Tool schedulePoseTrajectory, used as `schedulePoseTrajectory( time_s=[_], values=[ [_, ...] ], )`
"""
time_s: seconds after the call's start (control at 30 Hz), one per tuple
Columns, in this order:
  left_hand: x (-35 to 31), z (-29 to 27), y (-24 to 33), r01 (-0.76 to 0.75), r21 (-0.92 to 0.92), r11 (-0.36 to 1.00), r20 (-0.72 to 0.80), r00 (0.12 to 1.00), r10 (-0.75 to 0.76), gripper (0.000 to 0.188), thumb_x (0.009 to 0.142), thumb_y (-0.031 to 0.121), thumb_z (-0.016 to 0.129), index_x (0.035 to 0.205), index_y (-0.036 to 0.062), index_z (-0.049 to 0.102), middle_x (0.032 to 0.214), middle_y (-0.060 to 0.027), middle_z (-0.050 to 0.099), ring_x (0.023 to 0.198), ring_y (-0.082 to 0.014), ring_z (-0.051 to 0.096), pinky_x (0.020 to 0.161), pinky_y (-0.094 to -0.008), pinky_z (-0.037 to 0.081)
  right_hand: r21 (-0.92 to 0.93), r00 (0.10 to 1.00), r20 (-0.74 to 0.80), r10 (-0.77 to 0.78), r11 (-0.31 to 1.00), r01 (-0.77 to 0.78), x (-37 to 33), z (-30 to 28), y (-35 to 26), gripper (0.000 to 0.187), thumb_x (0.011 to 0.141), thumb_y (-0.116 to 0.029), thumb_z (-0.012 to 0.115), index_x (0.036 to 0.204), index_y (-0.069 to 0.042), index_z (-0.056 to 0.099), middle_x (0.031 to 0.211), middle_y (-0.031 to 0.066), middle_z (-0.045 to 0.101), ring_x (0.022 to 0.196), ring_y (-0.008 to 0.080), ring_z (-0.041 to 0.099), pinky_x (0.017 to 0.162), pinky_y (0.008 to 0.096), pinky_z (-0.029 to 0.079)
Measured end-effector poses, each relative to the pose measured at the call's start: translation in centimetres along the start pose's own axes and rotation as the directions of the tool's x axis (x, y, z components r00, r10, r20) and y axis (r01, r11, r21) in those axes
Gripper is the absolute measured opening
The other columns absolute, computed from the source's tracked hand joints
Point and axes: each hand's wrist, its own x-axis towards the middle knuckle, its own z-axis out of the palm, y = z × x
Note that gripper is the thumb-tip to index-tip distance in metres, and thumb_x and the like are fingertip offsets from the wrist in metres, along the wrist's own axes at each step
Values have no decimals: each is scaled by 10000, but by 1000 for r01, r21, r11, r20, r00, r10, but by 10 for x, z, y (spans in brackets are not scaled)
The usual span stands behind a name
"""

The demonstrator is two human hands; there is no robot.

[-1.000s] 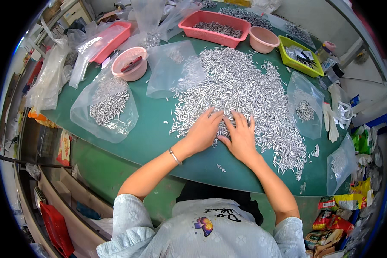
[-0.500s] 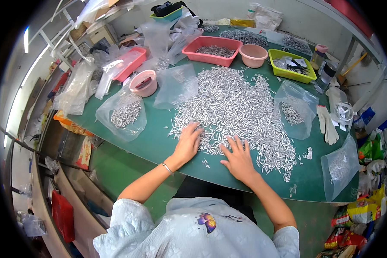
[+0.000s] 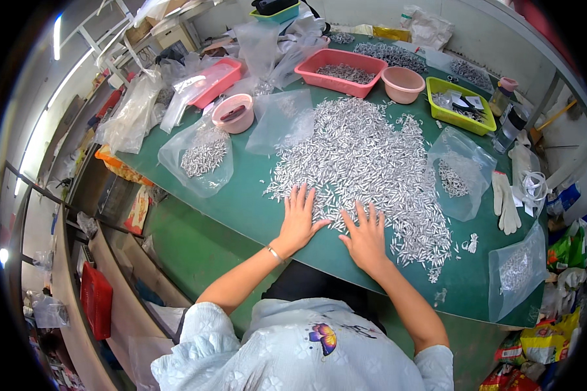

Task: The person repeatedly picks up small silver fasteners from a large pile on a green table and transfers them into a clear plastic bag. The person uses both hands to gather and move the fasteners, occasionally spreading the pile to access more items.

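A wide heap of small silvery metal pieces (image 3: 365,156) covers the middle of the green table (image 3: 241,195). My left hand (image 3: 298,218) lies flat with its fingers spread at the heap's near edge, a thin bracelet on its wrist. My right hand (image 3: 366,234) lies flat beside it, fingers spread, touching the pieces at the near edge. Neither hand holds anything.
Clear plastic bags with metal pieces lie left (image 3: 202,156), right (image 3: 460,173) and near right (image 3: 518,267). A pink bowl (image 3: 233,113), a red tray (image 3: 340,68), a beige bowl (image 3: 403,83), a yellow-green tray (image 3: 460,104) and white gloves (image 3: 505,202) stand around the heap.
Both hands have slid from inside the heap toward me to its near edge and spread a little apart. The view has also shifted, showing more of the table.
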Motion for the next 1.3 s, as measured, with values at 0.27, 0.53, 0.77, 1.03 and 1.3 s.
schedulePoseTrajectory(
  time_s=[0.27, 0.53, 0.77, 1.03, 1.3],
  values=[
    [16, -14, -6, -15, -83, 996, -46, 999, 11, 689, 898, 394, 637, 1427, 26, 392, 1501, -217, 305, 1413, -482, 199, 1099, -672, 175, 127, 986, -167, 27, 992, -5, 22, -3, -5, 460, 807, -183, 729, 1234, -68, 605, 1381, 199, 448, 1313, 416, 374, 1040, 575, 293],
    [-16, -20, 9, -207, -47, 977, 211, 954, 213, 579, 875, 212, 652, 1398, 57, 457, 1488, -150, 356, 1406, -463, 228, 1106, -620, 253, -132, 996, -2, 85, 988, -85, 21, 5, -13, 475, 844, -310, 694, 1293, -198, 591, 1405, 125, 466, 1355, 384, 358, 1081, 620, 261],
    [-26, -16, 21, -359, -292, 887, 261, 862, 435, 553, 853, 103, 630, 1379, 39, 474, 1494, -194, 354, 1411, -423, 275, 1109, -613, 255, -119, 949, -161, 270, 949, -291, 11, -9, -3, 371, 860, -146, 671, 1226, -110, 621, 1358, 151, 483, 1325, 378, 387, 1079, 591, 257],
    [-10, -32, -18, -239, -282, 929, 192, 935, 299, 494, 849, 31, 624, 1331, 92, 536, 1475, -144, 413, 1380, -377, 362, 1115, -565, 287, 90, 996, 62, 57, 994, -62, 41, -4, -40, 413, 856, -145, 676, 1262, -111, 611, 1409, 117, 466, 1359, 358, 373, 1097, 525, 299],
    [-25, -47, -41, -99, -347, 933, 108, 984, 145, 449, 792, -98, 560, 1199, 75, 632, 1419, -142, 488, 1355, -397, 402, 1118, -585, 269, -154, 980, -35, 197, 968, -200, 19, -4, -18, 303, 857, -178, 678, 1153, -116, 666, 1381, 122, 485, 1369, 345, 363, 1114, 572, 222]
  ],
)
